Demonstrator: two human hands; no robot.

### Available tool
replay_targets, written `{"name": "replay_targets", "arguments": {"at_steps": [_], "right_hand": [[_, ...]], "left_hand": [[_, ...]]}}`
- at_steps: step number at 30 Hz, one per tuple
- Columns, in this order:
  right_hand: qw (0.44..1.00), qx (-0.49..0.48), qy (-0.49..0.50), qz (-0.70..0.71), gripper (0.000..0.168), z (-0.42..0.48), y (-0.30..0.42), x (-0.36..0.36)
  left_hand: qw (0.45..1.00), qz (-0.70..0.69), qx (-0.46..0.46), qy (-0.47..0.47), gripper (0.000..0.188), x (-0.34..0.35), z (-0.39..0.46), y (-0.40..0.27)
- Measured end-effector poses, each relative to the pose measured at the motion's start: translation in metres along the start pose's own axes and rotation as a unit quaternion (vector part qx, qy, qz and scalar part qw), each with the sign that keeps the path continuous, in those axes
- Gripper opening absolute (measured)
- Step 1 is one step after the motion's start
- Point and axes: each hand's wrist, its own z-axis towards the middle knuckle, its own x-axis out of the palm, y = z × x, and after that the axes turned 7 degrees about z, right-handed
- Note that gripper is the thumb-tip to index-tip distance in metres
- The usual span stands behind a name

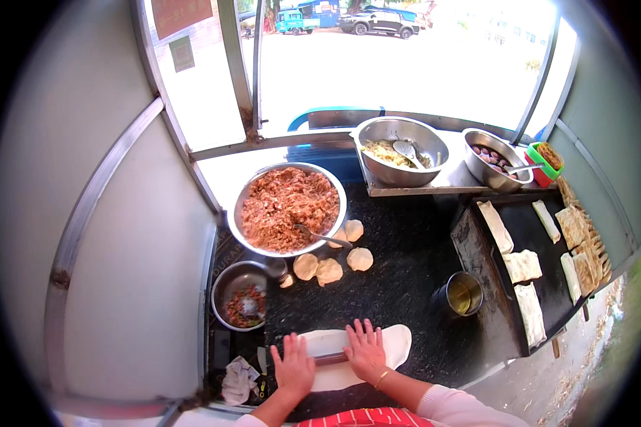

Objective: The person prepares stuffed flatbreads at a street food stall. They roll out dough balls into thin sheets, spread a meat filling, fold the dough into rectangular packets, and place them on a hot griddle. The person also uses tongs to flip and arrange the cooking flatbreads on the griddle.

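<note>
A flattened sheet of dough (398,341) lies on the black speckled worktop in front of me. Across it is a dark rolling pin (330,359), partly hidden by my hands. My left hand (294,365) lies over the pin's left end, its fingers spread. At the right end my right hand (364,349) presses down with its fingers extended over the dough. Neither palm's contact is visible from above. Several round dough pieces (360,259) rest farther back, beside a large metal bowl (234,227) of reddish minced filling with a spoon (320,235) in it.
A bowl of chopped peppers (219,315) and a crumpled cloth (239,380) are at left. To the right stand a metal cup of oil (463,293) and a griddle (553,277) with filled dough parcels (530,315). A shelf (406,190) at the back holds two metal bowls (432,173).
</note>
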Motion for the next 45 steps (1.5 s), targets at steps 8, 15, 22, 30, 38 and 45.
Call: {"name": "replay_targets", "arguments": {"at_steps": [8,15,22,30,38,45], "right_hand": [[0.997,0.007,-0.056,-0.053,0.063,0.017,-0.005,0.008],[0.998,-0.017,-0.022,-0.063,0.051,-0.057,0.022,0.007],[0.997,-0.033,-0.066,-0.027,0.053,-0.121,0.027,0.006],[0.99,-0.092,-0.103,0.026,0.044,-0.138,-0.005,-0.008],[0.993,-0.004,-0.102,-0.059,0.045,-0.11,-0.103,-0.042],[0.987,0.023,-0.15,-0.057,0.056,-0.017,-0.118,-0.051]], "left_hand": [[0.999,-0.043,-0.017,-0.028,0.071,0.002,0.026,0.002],[0.998,-0.029,0.016,-0.06,0.056,-0.005,-0.056,-0.006],[0.992,-0.113,0.038,-0.036,0.056,-0.011,-0.11,-0.021],[0.971,-0.198,0.086,-0.098,0.047,-0.022,-0.12,-0.034],[0.983,-0.165,0.068,-0.046,0.054,-0.014,-0.051,-0.125],[0.997,-0.038,-0.016,-0.066,0.064,-0.004,0.064,-0.137]]}}
